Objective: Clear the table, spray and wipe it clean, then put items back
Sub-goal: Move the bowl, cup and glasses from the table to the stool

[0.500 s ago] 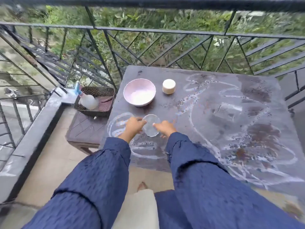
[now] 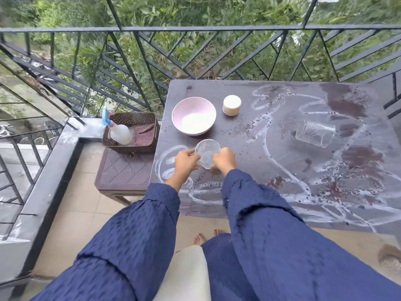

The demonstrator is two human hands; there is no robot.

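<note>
Both left hand [image 2: 185,162] and right hand [image 2: 225,160] fingers grasp glass [image 2: 207,151] near pink bowl [image 2: 193,116].

A home balcony: metal railing [image 2: 195,29], greenery [image 2: 173,11] beyond, tiled floor [image 2: 71,205], small table [image 2: 282,101]

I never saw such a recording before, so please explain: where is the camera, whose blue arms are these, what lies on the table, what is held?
No machine here: a person wears a wide-angle camera on the head, looking down at their own blue-sleeved arms. The left hand and right hand together grip a small clear glass at the stained dark table. Behind it stand a pink bowl and a small cream jar; another glass seems to lie on its side farther right. Beside the table, a basket holds a spray bottle.
</note>
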